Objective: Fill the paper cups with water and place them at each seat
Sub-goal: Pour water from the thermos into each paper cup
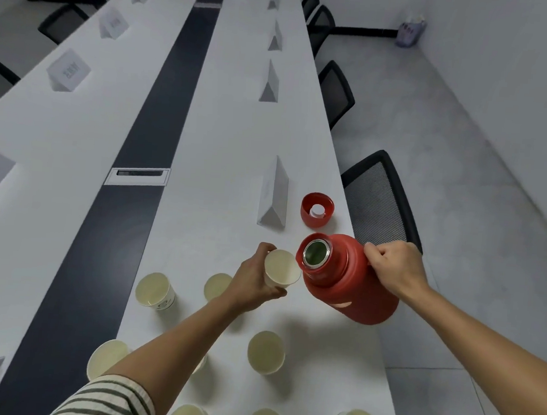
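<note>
The left hand (252, 287) has its fingers curled round a paper cup (282, 270), held above the tabletop (231, 138) and tipped slightly, its rim almost touching the neck of the red thermos (348, 278). The right hand (391, 269) grips the thermos at its handle side with fingers closed tight. The flask leans with its open mouth (315, 251) toward 9 o'clock, at the cup. No stream shows, and I cannot tell whether the cup holds water. The main risk is a sudden gush as the heavy flask tips further: the mouth is wide and the cup thin, so water could overshoot the rim, run over the left fingers or buckle the squeezed cup wall. A spill would fall toward the standing cups (266, 352) at 6 o'clock and the one (217, 286) at 8 o'clock, partly hidden under the left wrist. The thermos base hangs about level with the tabletop's right edge, so a slip could drop it to the floor beside the mesh chair (377, 199) at 1 o'clock. The red lid (317, 209) and a folded name card (275, 194) sit close at 12 o'clock, which limits forward travel. Open room lies toward 10 and 11 o'clock.
</note>
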Tool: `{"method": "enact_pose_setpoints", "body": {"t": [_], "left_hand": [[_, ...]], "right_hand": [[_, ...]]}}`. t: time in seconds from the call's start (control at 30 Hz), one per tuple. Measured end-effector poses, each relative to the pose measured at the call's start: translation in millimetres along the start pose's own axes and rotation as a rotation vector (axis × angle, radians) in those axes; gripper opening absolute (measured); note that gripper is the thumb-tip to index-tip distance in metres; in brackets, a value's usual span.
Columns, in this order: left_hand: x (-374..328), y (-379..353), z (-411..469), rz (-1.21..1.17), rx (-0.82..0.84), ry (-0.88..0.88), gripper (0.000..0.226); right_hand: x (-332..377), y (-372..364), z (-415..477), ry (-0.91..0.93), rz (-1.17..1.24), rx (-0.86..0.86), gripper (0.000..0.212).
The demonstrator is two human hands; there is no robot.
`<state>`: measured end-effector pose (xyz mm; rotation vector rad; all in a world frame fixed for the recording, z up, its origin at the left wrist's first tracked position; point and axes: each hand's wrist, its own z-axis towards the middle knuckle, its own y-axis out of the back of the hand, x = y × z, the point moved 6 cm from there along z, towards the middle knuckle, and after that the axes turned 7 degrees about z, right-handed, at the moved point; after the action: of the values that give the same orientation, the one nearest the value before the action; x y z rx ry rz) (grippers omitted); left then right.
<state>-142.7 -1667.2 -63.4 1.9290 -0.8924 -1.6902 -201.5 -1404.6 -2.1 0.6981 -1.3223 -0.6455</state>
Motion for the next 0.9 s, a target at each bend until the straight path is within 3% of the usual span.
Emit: {"method": "enact_pose_setpoints", "body": {"t": [0.4,0.9], "left_hand": [[-6.1,2.5,-9.9,0.005,-0.010,-0.027,0.080],[-0.7,-1.9,-7.7,-0.009,-0.003,-0.014,0.080]], "right_hand": [[29.8,15.0,3.7,0.097,-0.267,0.029,0.060],[57.4,24.3,5.2,0.164,-0.436,0.023,0.058]]}}
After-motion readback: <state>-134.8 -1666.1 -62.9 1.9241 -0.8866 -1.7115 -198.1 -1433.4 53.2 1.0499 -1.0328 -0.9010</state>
